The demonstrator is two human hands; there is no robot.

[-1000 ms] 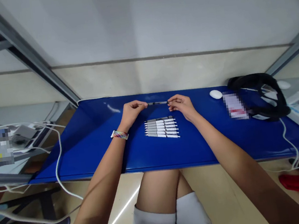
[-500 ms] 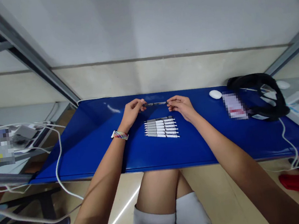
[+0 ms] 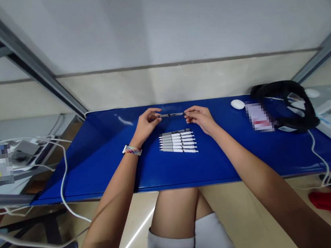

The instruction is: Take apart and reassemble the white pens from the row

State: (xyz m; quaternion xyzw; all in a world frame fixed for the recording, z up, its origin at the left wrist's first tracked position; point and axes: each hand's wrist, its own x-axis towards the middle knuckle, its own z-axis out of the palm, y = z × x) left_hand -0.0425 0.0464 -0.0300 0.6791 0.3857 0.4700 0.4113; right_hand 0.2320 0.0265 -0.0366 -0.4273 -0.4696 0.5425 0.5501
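The left hand (image 3: 146, 123) and the right hand (image 3: 200, 116) hold 1 grey pen (image 3: 171, 115) between them, each hand closed with its fingertips on one end, so the pen lies level and parallel to the far edge of the blue table (image 3: 103, 164). The left hand pinches the left end and the right hand pinches the right end; the hands are apart by the length of the pen. The pen is raised a little above the surface, near the middle of the far half of the table. Just in front of it, closer to the person, a row of white pens (image 3: 178, 142) lies on the surface, side by side and touching, all pointing the same way; I count about 7, but the exact number is hard to tell. On the left wrist there is a colourful wristband (image 3: 132, 149). Toward the far right corner of the table a white mouse (image 3: 237, 104) rests, and beside it a black headset (image 3: 287, 104) with a cable. A white cable (image 3: 63, 174) hangs over the left edge of the table.
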